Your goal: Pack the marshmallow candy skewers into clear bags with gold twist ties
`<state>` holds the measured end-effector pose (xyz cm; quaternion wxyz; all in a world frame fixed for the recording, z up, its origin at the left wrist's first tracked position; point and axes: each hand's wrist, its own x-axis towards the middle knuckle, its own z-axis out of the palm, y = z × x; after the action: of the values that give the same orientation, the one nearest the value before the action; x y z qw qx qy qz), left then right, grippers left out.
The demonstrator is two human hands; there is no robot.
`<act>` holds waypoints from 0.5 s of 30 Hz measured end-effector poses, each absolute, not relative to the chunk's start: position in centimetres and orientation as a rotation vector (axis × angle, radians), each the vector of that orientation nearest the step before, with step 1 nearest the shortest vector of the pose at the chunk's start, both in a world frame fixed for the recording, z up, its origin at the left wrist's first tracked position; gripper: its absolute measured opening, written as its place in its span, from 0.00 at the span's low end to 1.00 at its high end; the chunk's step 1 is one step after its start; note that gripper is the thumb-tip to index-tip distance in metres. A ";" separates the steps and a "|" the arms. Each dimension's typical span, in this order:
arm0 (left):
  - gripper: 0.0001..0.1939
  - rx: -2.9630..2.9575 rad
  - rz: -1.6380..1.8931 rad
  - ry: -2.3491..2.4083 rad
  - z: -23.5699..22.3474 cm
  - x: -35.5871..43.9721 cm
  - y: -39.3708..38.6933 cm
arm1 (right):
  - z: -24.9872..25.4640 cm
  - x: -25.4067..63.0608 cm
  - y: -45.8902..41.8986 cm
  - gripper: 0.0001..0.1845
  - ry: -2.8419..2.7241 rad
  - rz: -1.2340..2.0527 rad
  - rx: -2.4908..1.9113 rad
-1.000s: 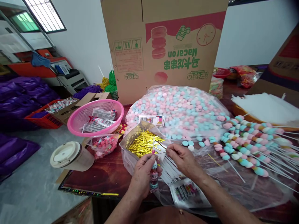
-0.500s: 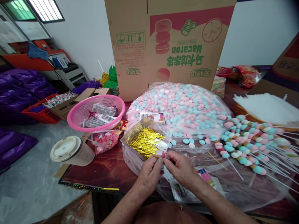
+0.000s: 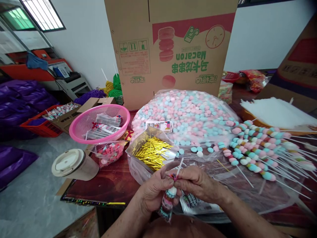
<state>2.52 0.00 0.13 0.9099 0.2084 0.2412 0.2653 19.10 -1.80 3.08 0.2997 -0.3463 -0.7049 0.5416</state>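
My left hand is closed around a marshmallow skewer in a clear printed bag, tilted with its white stick pointing up. At the gathered pink neck of the bag, my right hand pinches with thumb and fingertips, touching the left thumb. Any tie between those fingertips is too hidden to make out. Just beyond the hands stands an open box of gold twist ties. Flat printed bags lie under my right forearm.
A big clear sack of pink and blue marshmallows fills the middle, before a tall carton. Finished marshmallow sticks are heaped at right. At left are a pink basket, a bag of red pieces and a lidded cup near the edge.
My right hand brought a thin tie from beside the gold box to the bag's neck, where both hands now meet. The bagged skewer has come closer to me and its stick leans right.
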 end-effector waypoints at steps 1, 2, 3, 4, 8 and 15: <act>0.33 0.433 0.556 0.508 0.2 2.7 0.0 | 2.8 19.0 -1.8 0.14 -1.864 1.391 -0.972; 0.33 0.435 0.574 0.532 0.3 2.9 0.1 | 2.5 18.8 -1.9 0.13 -1.860 1.308 -1.038; 0.32 0.431 0.607 0.571 0.3 3.2 0.1 | 2.1 18.7 -2.0 0.13 -1.860 1.185 -1.114; 0.32 0.421 0.654 0.623 0.3 3.5 0.2 | 1.7 18.5 -2.1 0.14 -1.867 1.031 -1.190; 0.30 0.465 0.851 0.831 -0.2 5.1 0.1 | 0.7 18.5 -2.3 0.14 -2.037 0.387 -1.346; 0.34 0.563 0.621 0.885 2.7 4.6 1.6 | 1.0 19.2 -3.2 0.14 -2.099 -0.106 -1.324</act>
<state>4.57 1.55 2.72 0.8200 0.2642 0.4156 0.2917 19.15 -3.19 1.03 0.3231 -0.5045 -0.7996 -0.0405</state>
